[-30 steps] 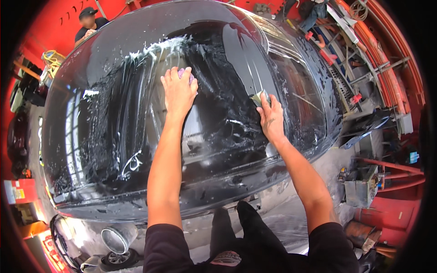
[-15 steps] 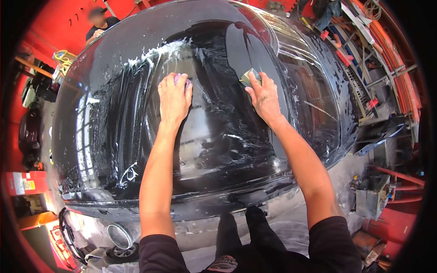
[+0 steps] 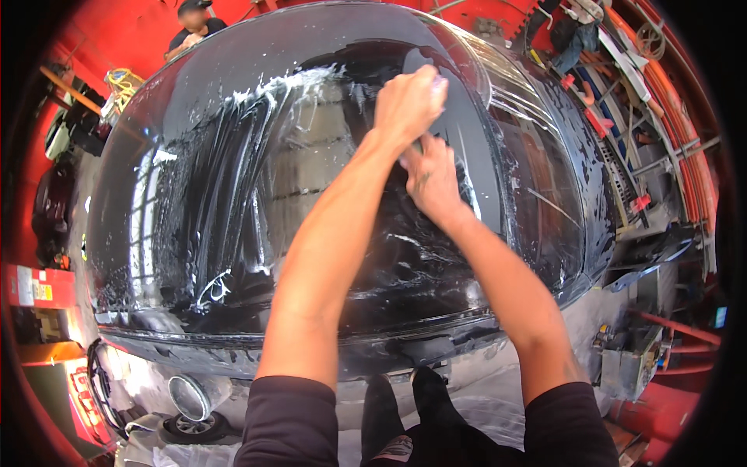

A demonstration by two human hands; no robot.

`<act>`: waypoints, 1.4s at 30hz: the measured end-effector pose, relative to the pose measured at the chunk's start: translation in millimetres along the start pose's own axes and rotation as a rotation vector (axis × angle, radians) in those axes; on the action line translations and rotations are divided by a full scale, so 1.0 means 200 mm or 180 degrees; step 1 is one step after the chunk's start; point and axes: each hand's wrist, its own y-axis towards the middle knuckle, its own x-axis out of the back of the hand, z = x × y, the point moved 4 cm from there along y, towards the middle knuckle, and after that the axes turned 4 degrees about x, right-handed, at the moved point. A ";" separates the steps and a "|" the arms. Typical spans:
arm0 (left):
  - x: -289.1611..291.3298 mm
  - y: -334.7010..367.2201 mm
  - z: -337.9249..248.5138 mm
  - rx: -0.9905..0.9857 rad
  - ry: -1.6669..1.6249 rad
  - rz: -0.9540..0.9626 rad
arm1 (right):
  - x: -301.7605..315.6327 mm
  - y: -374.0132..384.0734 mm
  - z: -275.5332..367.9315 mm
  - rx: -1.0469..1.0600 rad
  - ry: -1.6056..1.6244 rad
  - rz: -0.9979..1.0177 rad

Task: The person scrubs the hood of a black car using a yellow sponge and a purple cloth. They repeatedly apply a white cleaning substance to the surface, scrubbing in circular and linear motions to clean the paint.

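Note:
A black car roof panel [image 3: 210, 163], wet and streaked with white suds [image 3: 299, 82], spreads beneath my arms. My left hand [image 3: 408, 103] reaches across toward the right side of the panel, its fingers closed round a purple sponge [image 3: 440, 82] of which only an edge shows. Just below it my right hand [image 3: 434, 177] is curled over a small greenish pad, now mostly hidden by the fingers and the left wrist. Both hands are low over the wet panel, close together, with the left forearm passing above the foam-streaked part.
Another person [image 3: 193, 29] stands at the far left side of the car. A rack of long parts and tubes [image 3: 677, 101] lines the right. A white-rimmed bucket [image 3: 189, 397] and a wheel [image 3: 198, 426] are on the floor at the lower left. A metal box [image 3: 626, 370] stands lower right.
My left hand has swung right and farther away with the purple sponge, crossing near the right hand. The right hand has shifted slightly left and nearer. The whole view has turned a little.

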 end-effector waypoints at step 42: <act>0.68 -0.57 0.82 0.0424 0.1945 -0.0007 | -0.13 0.26 -0.18 0.0365 -0.0124 0.0277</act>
